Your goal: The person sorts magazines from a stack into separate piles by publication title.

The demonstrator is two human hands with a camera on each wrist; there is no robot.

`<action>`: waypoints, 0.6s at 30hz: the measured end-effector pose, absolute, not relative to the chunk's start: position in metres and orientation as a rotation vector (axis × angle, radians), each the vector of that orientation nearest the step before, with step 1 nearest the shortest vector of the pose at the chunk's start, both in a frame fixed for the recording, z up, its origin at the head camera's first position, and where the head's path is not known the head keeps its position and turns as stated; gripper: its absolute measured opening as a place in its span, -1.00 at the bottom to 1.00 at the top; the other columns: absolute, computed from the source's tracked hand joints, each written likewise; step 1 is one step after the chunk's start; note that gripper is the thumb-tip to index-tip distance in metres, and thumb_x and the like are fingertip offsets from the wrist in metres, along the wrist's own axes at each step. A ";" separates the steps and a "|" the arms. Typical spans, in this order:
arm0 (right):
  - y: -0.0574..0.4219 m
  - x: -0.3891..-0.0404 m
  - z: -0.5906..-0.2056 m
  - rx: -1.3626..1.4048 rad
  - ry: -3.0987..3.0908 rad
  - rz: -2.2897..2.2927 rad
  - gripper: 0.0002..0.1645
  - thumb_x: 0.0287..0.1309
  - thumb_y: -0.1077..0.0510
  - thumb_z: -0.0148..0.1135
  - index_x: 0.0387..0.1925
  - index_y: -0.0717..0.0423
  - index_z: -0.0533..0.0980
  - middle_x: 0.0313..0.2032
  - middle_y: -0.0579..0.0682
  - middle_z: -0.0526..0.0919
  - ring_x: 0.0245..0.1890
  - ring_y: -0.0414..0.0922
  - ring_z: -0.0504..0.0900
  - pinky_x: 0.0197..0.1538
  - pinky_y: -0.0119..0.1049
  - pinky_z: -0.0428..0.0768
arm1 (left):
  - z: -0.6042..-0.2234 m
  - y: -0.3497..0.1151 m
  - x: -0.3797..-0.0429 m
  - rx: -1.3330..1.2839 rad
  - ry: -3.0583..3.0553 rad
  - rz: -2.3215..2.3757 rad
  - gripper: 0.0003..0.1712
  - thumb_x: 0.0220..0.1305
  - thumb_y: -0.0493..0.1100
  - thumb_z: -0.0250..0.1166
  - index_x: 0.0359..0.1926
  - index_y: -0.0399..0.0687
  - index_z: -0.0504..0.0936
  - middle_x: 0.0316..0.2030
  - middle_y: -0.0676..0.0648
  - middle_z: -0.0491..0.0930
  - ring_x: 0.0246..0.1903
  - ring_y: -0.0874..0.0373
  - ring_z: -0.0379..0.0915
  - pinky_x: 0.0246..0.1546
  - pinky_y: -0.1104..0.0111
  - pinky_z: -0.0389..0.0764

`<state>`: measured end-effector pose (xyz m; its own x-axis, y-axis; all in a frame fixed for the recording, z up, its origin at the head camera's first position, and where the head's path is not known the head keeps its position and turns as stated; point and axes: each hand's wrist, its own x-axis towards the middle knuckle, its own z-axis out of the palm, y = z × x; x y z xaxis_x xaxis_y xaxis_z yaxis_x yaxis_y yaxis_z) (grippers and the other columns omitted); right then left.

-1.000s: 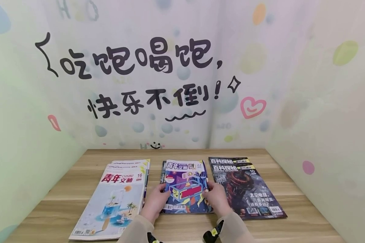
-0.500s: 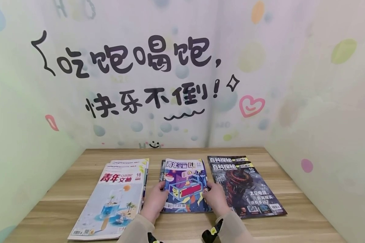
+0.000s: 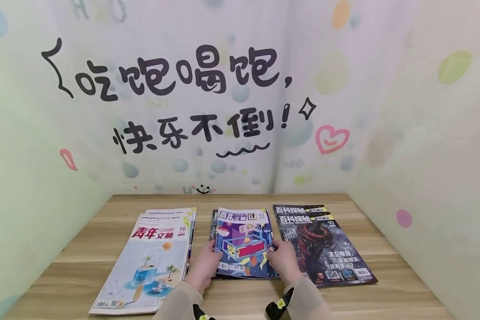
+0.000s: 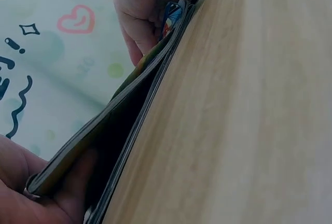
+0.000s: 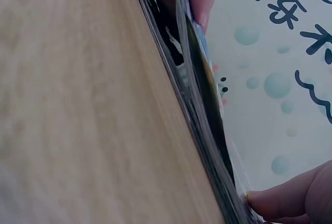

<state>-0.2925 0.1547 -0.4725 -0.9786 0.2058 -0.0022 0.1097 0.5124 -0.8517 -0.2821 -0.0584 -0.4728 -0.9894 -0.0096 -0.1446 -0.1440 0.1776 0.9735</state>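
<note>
Foreground: left sleeve [image 3: 178, 303] and right sleeve [image 3: 310, 300], both beige, with a black wrist strap [image 3: 279, 306] at each cuff. Beyond the cuffs, left hand [image 3: 205, 265], thumb above and fingers beneath, grasping the left edge of a purple magazine [image 3: 246, 244] headed 青年文摘, number 22. Opposite, right hand [image 3: 285, 261], pinching the right edge of the same magazine, thumb on the cover; lower fingers partly hidden. Magazine at table centre, over a dark magazine [image 3: 214, 218] exposed at the upper left; in the left wrist view, a wedge-shaped gap below, wide beside the left hand and narrowing toward the right. To the left, a pile of white magazines [image 3: 140, 266], topmost number 16, with an ice-lolly picture. To the right, overlapping 百科探秘 magazines [image 3: 324, 249], dark-covered, the front one number 10. Beneath all, a wood-grain table [image 3: 232, 306]. Farthest: a pale, dotted backdrop [image 3: 240, 178] with black Chinese lettering [image 3: 206, 125] and a pink heart [image 3: 332, 139].
</note>
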 end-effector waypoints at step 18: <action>0.153 -0.292 -0.469 -0.302 -2.535 1.633 -0.40 0.11 0.33 0.21 0.21 0.44 0.37 0.06 0.33 0.52 -0.06 0.08 0.52 0.05 0.04 0.49 | -0.469 -0.063 -0.276 -0.160 1.791 2.323 -0.32 0.42 -0.39 -0.18 0.49 -0.25 -0.16 0.28 -0.44 0.21 0.06 -0.11 0.44 0.02 0.12 0.55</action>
